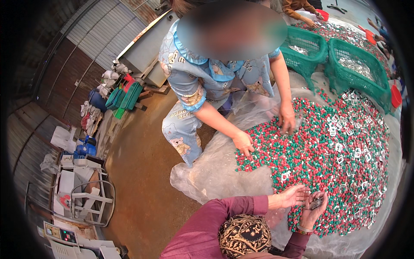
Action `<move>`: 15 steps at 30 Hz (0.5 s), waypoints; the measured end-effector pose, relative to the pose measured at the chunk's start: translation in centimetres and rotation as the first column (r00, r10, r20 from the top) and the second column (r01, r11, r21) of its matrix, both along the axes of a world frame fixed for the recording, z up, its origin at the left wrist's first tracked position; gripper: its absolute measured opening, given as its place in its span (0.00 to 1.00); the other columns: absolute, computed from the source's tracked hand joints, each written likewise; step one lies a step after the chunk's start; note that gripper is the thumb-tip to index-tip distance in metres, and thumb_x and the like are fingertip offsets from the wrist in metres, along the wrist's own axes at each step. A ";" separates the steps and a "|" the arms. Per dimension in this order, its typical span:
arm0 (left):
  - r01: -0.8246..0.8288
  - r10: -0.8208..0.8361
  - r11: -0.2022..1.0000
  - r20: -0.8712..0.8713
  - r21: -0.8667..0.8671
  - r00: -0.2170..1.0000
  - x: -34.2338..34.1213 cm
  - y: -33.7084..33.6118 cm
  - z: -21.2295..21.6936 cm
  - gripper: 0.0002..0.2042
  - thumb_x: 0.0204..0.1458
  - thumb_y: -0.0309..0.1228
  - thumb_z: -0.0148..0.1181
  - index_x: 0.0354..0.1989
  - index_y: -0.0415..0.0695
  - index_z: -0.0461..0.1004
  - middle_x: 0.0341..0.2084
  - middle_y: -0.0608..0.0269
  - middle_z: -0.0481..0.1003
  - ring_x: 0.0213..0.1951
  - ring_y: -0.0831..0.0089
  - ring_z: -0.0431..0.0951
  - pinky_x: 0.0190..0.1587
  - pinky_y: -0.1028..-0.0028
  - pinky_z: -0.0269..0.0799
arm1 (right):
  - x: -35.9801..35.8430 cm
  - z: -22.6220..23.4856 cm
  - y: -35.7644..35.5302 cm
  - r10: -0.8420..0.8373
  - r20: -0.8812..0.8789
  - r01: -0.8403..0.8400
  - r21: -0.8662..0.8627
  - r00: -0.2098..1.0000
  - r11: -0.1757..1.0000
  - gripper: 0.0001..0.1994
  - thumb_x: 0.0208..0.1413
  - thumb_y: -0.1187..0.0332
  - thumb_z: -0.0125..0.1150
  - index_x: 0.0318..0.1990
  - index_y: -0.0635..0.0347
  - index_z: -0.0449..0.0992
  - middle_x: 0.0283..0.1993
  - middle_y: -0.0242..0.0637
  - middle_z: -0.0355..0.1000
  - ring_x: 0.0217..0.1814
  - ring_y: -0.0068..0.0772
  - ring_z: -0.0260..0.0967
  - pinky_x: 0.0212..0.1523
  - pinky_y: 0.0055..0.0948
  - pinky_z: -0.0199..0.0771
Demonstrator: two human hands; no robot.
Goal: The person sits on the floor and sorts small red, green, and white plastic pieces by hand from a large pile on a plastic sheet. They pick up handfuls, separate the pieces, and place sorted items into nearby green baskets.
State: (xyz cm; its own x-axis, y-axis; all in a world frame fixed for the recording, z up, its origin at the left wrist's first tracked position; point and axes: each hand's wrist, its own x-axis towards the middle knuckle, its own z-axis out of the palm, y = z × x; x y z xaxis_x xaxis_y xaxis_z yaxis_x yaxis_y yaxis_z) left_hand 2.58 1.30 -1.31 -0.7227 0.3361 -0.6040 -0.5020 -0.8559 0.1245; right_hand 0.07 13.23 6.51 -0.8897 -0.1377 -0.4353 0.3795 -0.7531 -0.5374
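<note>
My left hand [291,196], in a maroon sleeve, is open, its fingers stretched toward my right hand. Cupped palm up, my right hand [311,212] holds a small clump of dark shiny pieces [317,201] too small to identify. A band circles that wrist. Both hands are over a wide spread of small red, green and white pieces [310,159]. White slotted, frame-like pieces [340,147] lie scattered among them, mostly to the right. Across from me, a person in blue patterned clothes [189,86] has one hand [243,142] on the pile's left edge and the other [286,117] farther back.
A pale translucent sheet [207,181] lies under the pile. Two green mesh-covered baskets [358,73] hold white pieces at the back right. A rounded black-and-gold patterned cloth form [245,235] is between my arms. White machinery [77,194] stands left, beyond brown floor [142,172].
</note>
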 end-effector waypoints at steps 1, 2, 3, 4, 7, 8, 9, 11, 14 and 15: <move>0.053 -0.054 0.996 0.013 0.078 0.998 0.1 0.3 0.3 0.18 0.58 0.45 0.48 0.50 0.46 0.68 0.40 0.61 0.73 0.45 0.67 0.72 0.50 0.63 0.69 | 0.0 0.1 -0.3 -0.020 -0.063 0.024 0.061 0.998 0.998 0.16 0.62 0.57 0.42 0.23 0.55 0.61 0.23 0.27 0.59 0.21 0.14 0.54 0.16 0.13 0.48; 0.059 -0.060 0.988 0.001 0.142 0.998 0.3 0.7 -0.4 0.19 0.58 0.46 0.48 0.50 0.47 0.67 0.41 0.61 0.73 0.45 0.67 0.72 0.50 0.63 0.68 | 0.2 0.0 -0.4 -0.006 -0.099 0.021 0.143 0.995 0.989 0.17 0.62 0.57 0.41 0.24 0.55 0.62 0.24 0.27 0.59 0.22 0.15 0.54 0.17 0.14 0.49; 0.065 -0.065 0.977 -0.010 0.205 0.998 0.7 1.1 -1.4 0.20 0.57 0.47 0.48 0.51 0.48 0.67 0.41 0.61 0.73 0.46 0.68 0.72 0.50 0.62 0.67 | 0.5 0.0 -0.5 0.011 -0.133 0.019 0.225 0.991 0.974 0.17 0.62 0.57 0.40 0.24 0.55 0.62 0.24 0.27 0.60 0.23 0.15 0.55 0.19 0.15 0.51; 0.072 -0.068 0.961 -0.022 0.267 0.997 1.1 1.5 -2.2 0.20 0.57 0.48 0.48 0.51 0.48 0.66 0.42 0.62 0.73 0.46 0.68 0.71 0.50 0.62 0.66 | 0.8 -0.1 -0.8 0.031 -0.165 0.021 0.305 0.986 0.952 0.17 0.63 0.57 0.39 0.24 0.56 0.63 0.25 0.27 0.60 0.23 0.15 0.55 0.20 0.16 0.53; 0.010 -0.027 0.991 0.133 0.132 0.991 0.2 2.9 1.0 0.19 0.56 0.51 0.47 0.44 0.51 0.72 0.38 0.67 0.74 0.41 0.70 0.72 0.48 0.64 0.65 | 1.5 -2.7 -0.9 0.258 -0.361 0.073 0.693 0.896 0.718 0.18 0.62 0.59 0.38 0.27 0.62 0.67 0.28 0.31 0.63 0.31 0.23 0.60 0.34 0.26 0.58; -0.028 0.006 0.994 0.197 0.109 0.980 0.2 3.1 1.4 0.19 0.56 0.51 0.47 0.44 0.51 0.72 0.37 0.67 0.74 0.41 0.70 0.73 0.48 0.64 0.65 | 1.9 -2.4 -1.1 0.331 -0.404 0.104 0.753 0.853 0.650 0.19 0.63 0.59 0.38 0.28 0.63 0.68 0.30 0.32 0.65 0.33 0.23 0.62 0.36 0.25 0.60; -0.050 0.031 0.995 0.198 0.088 0.980 0.1 3.1 2.8 0.17 0.56 0.47 0.48 0.43 0.49 0.73 0.38 0.67 0.75 0.40 0.70 0.73 0.47 0.67 0.68 | 2.2 -2.0 -0.8 0.378 -0.380 0.123 0.824 0.844 0.553 0.18 0.63 0.60 0.37 0.33 0.65 0.69 0.34 0.36 0.65 0.39 0.28 0.62 0.41 0.26 0.61; -0.084 0.076 0.980 0.050 0.182 0.996 0.5 3.3 -1.3 0.17 0.57 0.44 0.48 0.45 0.46 0.72 0.43 0.64 0.73 0.46 0.69 0.71 0.51 0.67 0.66 | 2.6 -1.1 -1.0 0.371 -0.372 0.076 0.785 0.851 0.615 0.17 0.63 0.61 0.36 0.37 0.65 0.69 0.38 0.39 0.65 0.43 0.31 0.62 0.44 0.30 0.61; -0.082 0.115 0.955 -0.099 0.286 0.988 0.9 4.5 -1.9 0.19 0.58 0.41 0.45 0.52 0.42 0.69 0.49 0.61 0.71 0.52 0.66 0.69 0.55 0.67 0.65 | 3.1 -1.6 0.1 0.441 -0.398 0.104 0.826 0.804 0.554 0.18 0.63 0.62 0.37 0.51 0.66 0.65 0.44 0.42 0.67 0.46 0.36 0.64 0.46 0.33 0.64; -0.092 0.123 0.947 -0.081 0.306 0.989 0.7 4.7 -0.9 0.20 0.58 0.40 0.44 0.53 0.42 0.69 0.49 0.60 0.71 0.52 0.66 0.69 0.55 0.67 0.65 | 3.0 -1.5 0.3 0.447 -0.404 0.124 0.836 0.798 0.534 0.19 0.62 0.61 0.39 0.52 0.66 0.64 0.43 0.43 0.68 0.43 0.35 0.66 0.44 0.32 0.67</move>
